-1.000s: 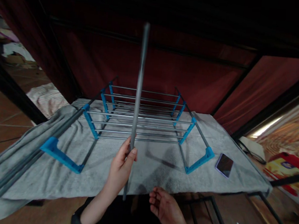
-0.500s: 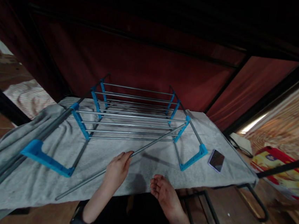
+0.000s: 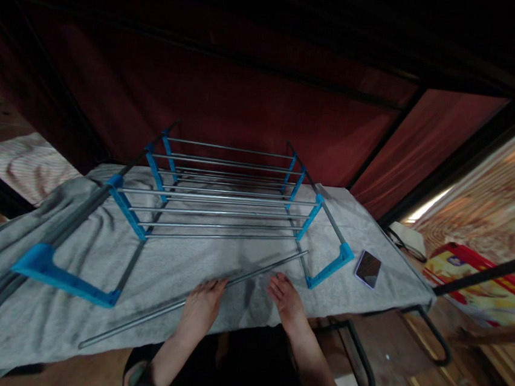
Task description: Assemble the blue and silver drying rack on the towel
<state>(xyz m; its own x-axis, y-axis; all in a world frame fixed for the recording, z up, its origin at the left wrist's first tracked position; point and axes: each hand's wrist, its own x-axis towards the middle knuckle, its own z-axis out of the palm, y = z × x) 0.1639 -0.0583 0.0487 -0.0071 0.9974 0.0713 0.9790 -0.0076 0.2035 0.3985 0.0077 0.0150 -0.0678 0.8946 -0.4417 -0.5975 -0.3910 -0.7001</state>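
My left hand (image 3: 203, 309) is closed around a thin grey metal rod (image 3: 155, 313), which slants over the near part of the cloth. The rod's right end lies just short of the rack's right side. Just below the rod's right half, my right hand (image 3: 287, 302) is held with its fingers stretched out and nothing in them. Beyond both hands stands a rack (image 3: 223, 213) of grey rods joined by blue plastic brackets. One near bracket (image 3: 65, 277) is at the left, another near bracket (image 3: 332, 267) at the right.
A grey cloth (image 3: 242, 258) covers the table. A phone (image 3: 367, 268) lies on it at the right. Dark red panels (image 3: 229, 105) rise behind the rack. Past the table's right edge are a red and yellow box (image 3: 476, 284) and black metal tubing (image 3: 364, 361).
The rod's right end has dropped from the rack's right bracket toward the cloth. My right hand has moved forward, closer to the rod. The view has shifted slightly.
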